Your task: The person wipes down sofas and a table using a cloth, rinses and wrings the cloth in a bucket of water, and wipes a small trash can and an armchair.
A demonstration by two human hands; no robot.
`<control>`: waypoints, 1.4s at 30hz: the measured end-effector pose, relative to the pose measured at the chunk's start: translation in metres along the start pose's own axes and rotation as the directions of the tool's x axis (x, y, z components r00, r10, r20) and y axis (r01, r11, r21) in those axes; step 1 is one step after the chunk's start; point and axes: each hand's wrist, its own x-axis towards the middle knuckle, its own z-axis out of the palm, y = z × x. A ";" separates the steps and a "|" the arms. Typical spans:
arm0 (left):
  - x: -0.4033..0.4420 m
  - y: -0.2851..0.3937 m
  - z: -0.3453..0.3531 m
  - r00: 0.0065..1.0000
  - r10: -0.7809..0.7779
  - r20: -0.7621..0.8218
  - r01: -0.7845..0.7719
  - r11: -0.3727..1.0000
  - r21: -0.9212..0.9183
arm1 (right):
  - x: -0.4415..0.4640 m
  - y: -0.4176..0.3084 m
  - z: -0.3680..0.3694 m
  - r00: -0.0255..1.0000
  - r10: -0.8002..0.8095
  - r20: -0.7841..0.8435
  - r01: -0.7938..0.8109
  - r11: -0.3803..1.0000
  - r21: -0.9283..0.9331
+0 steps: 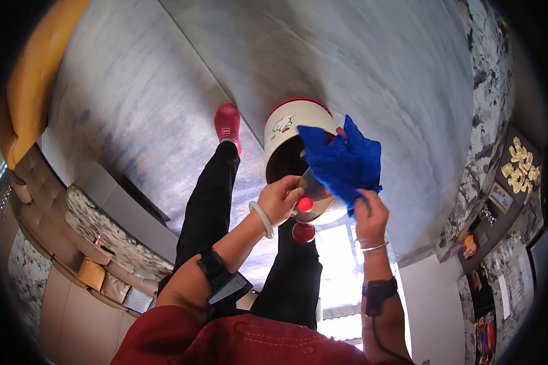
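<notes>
My left hand is closed, with thumb and fingers pinching the edge of a shiny lid-like piece, partly hidden by cloth. A small bright red ball shows at my thumb. A darker red round thing sits just below it; I cannot tell what it belongs to. In my right hand, the fingers grip the lower edge of a blue cloth, which is spread over the lid-like piece. Behind both hands is a cream bin with a red rim, its dark opening towards me.
A pink-red clog is on my foot on the grey marbled floor. At the left stand a beige sofa with cushions and a yellow seat. Shelving with ornaments lines the right side.
</notes>
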 end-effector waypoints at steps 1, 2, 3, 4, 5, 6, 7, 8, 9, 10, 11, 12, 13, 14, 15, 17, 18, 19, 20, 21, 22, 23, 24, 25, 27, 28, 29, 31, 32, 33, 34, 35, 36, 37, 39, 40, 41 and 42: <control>0.001 0.002 0.001 1.000 -0.023 0.012 0.023 1.000 0.000 | 0.003 0.007 -0.006 0.995 0.091 -0.041 -0.085 0.987 0.140; 0.002 0.002 0.002 0.999 -0.047 0.022 0.047 0.999 0.002 | 0.004 0.015 -0.013 0.980 0.185 -0.068 -0.159 0.946 0.282; 0.001 0.000 0.004 0.998 -0.050 0.028 0.049 0.999 0.011 | 0.002 0.019 -0.020 0.956 0.277 -0.098 -0.211 0.879 0.427; 0.001 -0.003 0.006 1.000 -0.019 -0.004 0.019 0.999 -0.030 | -0.001 0.024 -0.030 0.923 0.369 -0.113 -0.245 0.788 0.565; 0.001 -0.006 0.006 0.999 0.011 -0.038 -0.014 0.997 -0.071 | -0.004 0.042 -0.031 0.844 0.456 -0.282 -0.117 0.671 0.733; 0.000 -0.007 0.006 0.999 0.007 -0.036 -0.010 0.998 -0.062 | -0.014 0.052 -0.054 0.892 0.451 0.016 -0.117 0.197 0.973; -0.002 -0.009 0.005 1.000 -0.001 -0.015 -0.001 0.992 -0.128 | -0.020 0.048 -0.071 0.925 0.379 -0.001 -0.073 0.182 0.981; -0.004 -0.008 0.004 1.000 -0.009 0.008 0.010 0.981 -0.193 | -0.027 0.044 -0.082 0.952 0.306 -0.023 -0.029 0.164 0.986; -0.006 -0.005 0.003 0.996 -0.067 0.065 0.080 0.968 -0.238 | -0.033 0.039 -0.087 0.949 0.313 -0.028 -0.024 0.159 0.987; -0.007 -0.001 0.003 0.995 -0.068 0.071 0.082 0.970 -0.231 | -0.037 0.033 -0.090 0.922 0.378 -0.081 -0.005 0.221 0.975; -0.008 0.002 0.005 0.994 -0.041 0.098 0.066 0.962 -0.265 | -0.040 0.029 -0.089 0.889 0.437 -0.136 0.008 0.283 0.959; -0.009 0.003 0.007 0.992 -0.015 0.124 0.052 0.952 -0.300 | -0.043 0.029 -0.083 0.911 0.395 -0.121 -0.058 0.412 0.909; -0.009 0.003 0.005 0.991 -0.017 0.130 0.055 0.954 -0.295 | -0.046 0.028 -0.073 0.928 0.358 -0.098 -0.118 0.535 0.837; -0.008 0.003 0.002 0.982 -0.021 0.189 0.085 0.937 -0.338 | -0.041 0.013 -0.061 0.926 0.377 0.032 -0.311 0.709 0.633; -0.006 0.003 0.001 0.969 -0.021 0.247 0.116 0.918 -0.378 | -0.031 0.003 -0.039 0.983 0.172 0.058 -0.181 0.899 0.399; -0.009 0.008 0.006 0.979 -0.036 0.198 0.116 0.906 -0.407 | -0.011 -0.024 0.004 0.974 -0.186 0.131 0.197 0.977 -0.082; -0.011 0.011 0.007 0.989 -0.053 0.142 0.111 0.890 -0.441 | -0.003 -0.038 0.021 0.927 -0.309 0.213 0.364 0.880 -0.305; -0.012 0.013 0.006 0.994 -0.014 0.110 0.061 0.896 -0.439 | 0.000 -0.042 0.038 0.934 -0.276 0.228 0.345 0.866 -0.363; -0.012 0.014 0.005 0.994 -0.018 0.110 0.064 0.901 -0.429 | 0.000 -0.041 0.050 0.941 -0.240 0.237 0.323 0.847 -0.421; -0.011 0.014 0.003 0.997 -0.023 0.071 0.051 0.906 -0.421 | -0.001 -0.043 0.049 0.949 -0.178 0.260 0.271 0.881 -0.387; -0.010 0.014 0.002 0.999 -0.026 0.032 0.037 0.909 -0.415 | -0.003 -0.037 0.047 0.950 -0.179 0.256 0.270 0.883 -0.383; -0.007 0.015 -0.001 0.996 -0.075 0.042 0.085 0.888 -0.451 | -0.009 -0.027 0.042 0.944 -0.219 0.249 0.302 0.875 -0.377; -0.006 0.018 0.000 0.997 -0.080 0.003 0.072 0.882 -0.465 | -0.015 -0.019 0.034 0.936 -0.257 0.242 0.335 0.864 -0.376; -0.002 0.016 -0.004 0.997 -0.060 0.042 0.072 0.890 -0.450 | -0.019 -0.012 0.026 0.938 -0.270 0.216 0.334 0.868 -0.366; 0.001 0.008 -0.006 0.996 -0.036 0.083 0.069 0.896 -0.438 | -0.023 0.012 0.011 0.972 -0.195 0.134 0.223 0.944 -0.243; 0.003 0.005 -0.004 0.997 -0.026 0.079 0.057 0.905 -0.422 | -0.024 0.026 0.005 0.986 -0.142 0.081 0.155 0.971 -0.183; 0.003 0.004 -0.002 0.997 -0.017 0.074 0.046 0.913 -0.405 | -0.024 0.045 -0.001 0.999 -0.030 -0.045 0.024 0.992 -0.122; -0.003 0.010 0.000 0.998 -0.055 0.023 0.060 0.921 -0.384 | -0.026 0.061 -0.011 0.936 0.281 -0.212 -0.229 0.943 0.240; -0.008 0.011 0.000 0.995 -0.090 -0.034 0.072 0.929 -0.363 | -0.028 0.058 -0.014 0.862 0.466 -0.200 -0.314 0.800 0.511; -0.013 0.008 0.000 0.991 -0.115 -0.061 0.087 0.933 -0.348 | -0.034 0.053 -0.015 0.871 0.469 -0.149 -0.300 0.747 0.593; -0.016 -0.002 -0.004 0.991 -0.122 -0.063 0.094 0.937 -0.337 | -0.042 0.048 -0.004 0.868 0.476 -0.144 -0.304 0.738 0.603; -0.018 -0.013 -0.009 0.991 -0.123 -0.057 0.104 0.960 -0.261 | -0.051 0.040 0.010 0.892 0.433 -0.130 -0.259 0.726 0.637; -0.020 -0.023 -0.011 0.991 -0.124 -0.047 0.114 0.976 -0.184 | -0.057 0.032 0.023 0.913 0.389 -0.122 -0.215 0.713 0.668; -0.021 -0.021 -0.009 0.994 -0.107 -0.029 0.104 0.990 -0.098 | -0.056 0.022 0.035 0.964 0.162 -0.210 -0.060 0.905 0.422; -0.021 -0.021 -0.005 0.997 -0.070 0.014 0.071 0.995 -0.064 | -0.048 0.012 0.051 0.971 -0.159 -0.181 0.172 0.984 0.056; -0.021 -0.021 -0.005 0.998 -0.029 0.048 0.031 0.999 -0.037 | -0.044 0.013 0.055 0.965 -0.228 -0.129 0.228 0.973 -0.014; -0.020 -0.023 -0.008 0.998 -0.032 0.048 0.034 0.999 -0.029 | -0.042 0.013 0.055 0.985 -0.140 -0.102 0.145 0.988 0.047; -0.018 -0.027 -0.015 0.989 -0.124 -0.078 0.121 0.992 -0.045 | -0.042 0.015 0.047 0.995 -0.084 -0.052 0.086 0.995 0.041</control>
